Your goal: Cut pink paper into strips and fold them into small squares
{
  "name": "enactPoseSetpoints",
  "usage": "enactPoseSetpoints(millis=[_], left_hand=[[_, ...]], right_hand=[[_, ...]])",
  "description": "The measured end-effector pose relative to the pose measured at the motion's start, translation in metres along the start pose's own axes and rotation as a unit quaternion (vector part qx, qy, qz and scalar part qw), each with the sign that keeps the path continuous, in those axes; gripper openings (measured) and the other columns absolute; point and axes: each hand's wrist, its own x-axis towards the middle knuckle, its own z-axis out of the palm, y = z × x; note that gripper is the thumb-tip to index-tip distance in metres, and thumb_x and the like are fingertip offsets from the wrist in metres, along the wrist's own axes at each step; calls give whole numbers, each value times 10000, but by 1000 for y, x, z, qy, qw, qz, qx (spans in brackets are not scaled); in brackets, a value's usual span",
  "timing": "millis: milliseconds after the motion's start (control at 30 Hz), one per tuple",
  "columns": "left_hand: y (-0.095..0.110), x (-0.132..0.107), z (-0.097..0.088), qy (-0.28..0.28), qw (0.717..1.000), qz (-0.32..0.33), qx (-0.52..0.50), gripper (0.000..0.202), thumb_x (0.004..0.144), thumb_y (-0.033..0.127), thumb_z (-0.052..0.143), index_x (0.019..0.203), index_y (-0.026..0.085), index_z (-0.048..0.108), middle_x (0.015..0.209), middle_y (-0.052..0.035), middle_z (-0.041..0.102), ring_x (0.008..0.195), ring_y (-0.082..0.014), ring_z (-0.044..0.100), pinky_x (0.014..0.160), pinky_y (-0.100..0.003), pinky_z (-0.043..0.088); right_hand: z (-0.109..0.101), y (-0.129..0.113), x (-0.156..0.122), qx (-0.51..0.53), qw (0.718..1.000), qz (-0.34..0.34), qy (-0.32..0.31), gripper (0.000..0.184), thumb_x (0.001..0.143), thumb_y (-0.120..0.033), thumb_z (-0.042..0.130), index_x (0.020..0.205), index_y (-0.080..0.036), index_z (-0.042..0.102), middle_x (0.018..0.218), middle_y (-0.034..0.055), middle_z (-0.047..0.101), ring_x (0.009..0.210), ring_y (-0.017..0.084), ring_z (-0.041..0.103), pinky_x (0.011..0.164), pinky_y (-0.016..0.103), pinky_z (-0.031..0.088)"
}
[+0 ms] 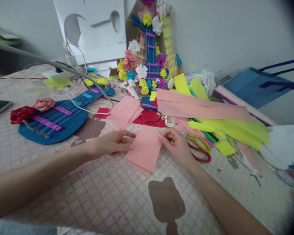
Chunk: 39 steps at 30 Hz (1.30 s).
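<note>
Between my two hands is a small stack of pink crepe paper pieces (pixel 145 148), tilted toward me just over the table. My left hand (pixel 116 142) grips its left edge, thumb on top and fingers behind. On the upper right edge, my right hand (pixel 175 143) pinches the paper between thumb and fingers. Just behind lies a loose pile of similar pink paper pieces (pixel 125 112), beside red paper scraps (pixel 149 117). Scissors with red and yellow handles (pixel 201 148) rest close to my right hand.
A blue toy guitar (pixel 61 120) with paper roses lies at the left. A white glue gun (pixel 129 86) and paper-flower guitars (pixel 150 55) stand at the back. Long pink strips (pixel 203 106) and yellow paper (pixel 235 130) cover the right. A white cable (pixel 88 111) loops across the table.
</note>
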Motion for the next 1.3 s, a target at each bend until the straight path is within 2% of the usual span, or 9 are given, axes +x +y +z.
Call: enactPoseSetpoints(millis=[67,133,300,500,767,967,1300], left_hand=[[-6,-4,4,-10,1000,9,8,583,713,397,696,1204,200,452,753,27,580,488,-59,448,436,-175,296],[-12,-6,8,11,999,25,33,616,700,345,698,1225,200,411,763,24,601,521,-72,492,466,-178,340],[-20,-6,16,84,987,66,119,578,757,268,613,1272,212,358,678,61,558,459,-57,445,434,-165,339],[-16,-6,18,78,987,47,134,555,794,304,577,1287,204,341,681,59,538,426,-66,461,371,-166,377],[-16,-4,24,115,972,60,196,535,804,268,548,1295,228,338,655,74,494,404,-63,473,361,-157,401],[-18,-4,25,123,976,42,175,549,802,286,545,1307,237,337,640,82,490,398,-67,464,351,-165,409],[-16,-5,25,152,954,72,250,515,803,230,506,1298,218,365,644,72,534,461,-77,502,438,-178,369]], right_hand=[[1,1,1,-7,1000,8,1,67,833,-247,538,790,-211,502,701,-15,585,612,126,536,576,239,393],[2,2,3,-14,1000,11,3,55,831,-251,539,802,-209,517,709,-7,600,615,132,545,583,245,403],[4,2,6,-41,999,0,7,62,832,-238,534,882,-209,555,744,8,633,658,151,583,611,256,415],[8,-1,6,-87,996,7,2,163,807,-187,527,964,-214,558,725,-4,624,650,153,575,626,265,411],[13,3,6,-133,991,-14,12,203,793,-173,521,986,-220,563,716,-3,605,659,169,569,616,281,419],[13,5,4,-123,992,-16,4,229,798,-154,535,1016,-218,563,750,1,613,704,170,576,638,279,433],[20,7,10,-143,988,-46,26,199,819,-156,531,1006,-213,569,784,19,625,751,183,595,683,299,456]])
